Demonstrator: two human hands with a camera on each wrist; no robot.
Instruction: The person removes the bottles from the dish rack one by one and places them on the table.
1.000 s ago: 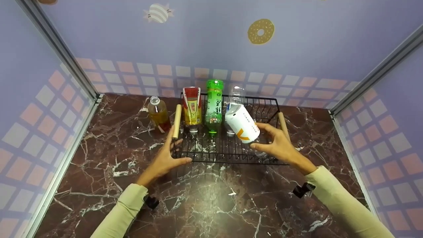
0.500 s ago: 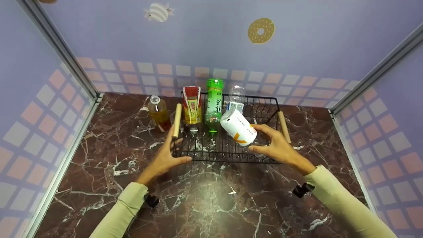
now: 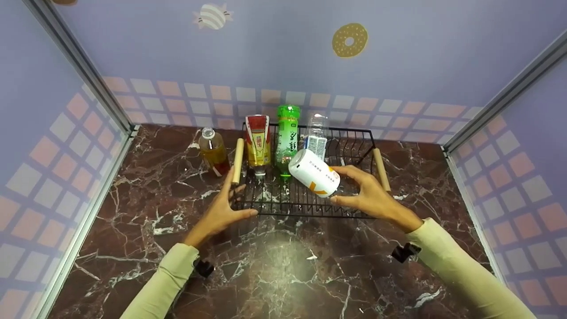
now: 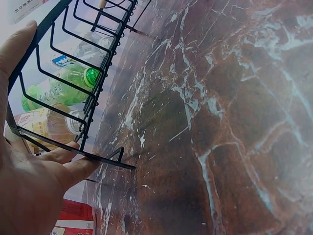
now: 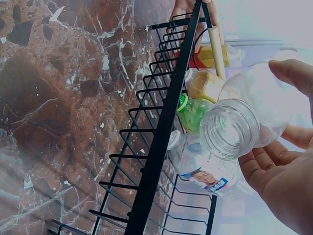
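Observation:
My right hand [image 3: 370, 192] holds a bottle [image 3: 314, 173] by its lower side, its white label marked in orange. It is tilted over the black wire rack [image 3: 305, 210]; in the right wrist view its clear threaded mouth [image 5: 230, 129] points down, uncapped. My left hand [image 3: 221, 212] grips the rack's near left corner, thumb at the front bar and fingers at the side wires [image 4: 73, 147]. Inside the rack, a red-and-yellow bottle [image 3: 258, 141], a green bottle [image 3: 288, 137] and a clear bottle [image 3: 316, 133] stand neck down in a row.
An uncapped bottle [image 3: 213, 153] with a yellow-and-red body stands outside the rack, on its left. Wooden handles [image 3: 238, 160] flank the rack, the other handle [image 3: 381, 169] being on the right. Patterned panels [image 3: 283, 53] enclose the dark marbled tabletop [image 3: 266, 266].
My right hand has shifted slightly left and toward me with the white-labelled bottle, which leans over more. The clear bottle's label shows more. My left hand stays at the rack corner.

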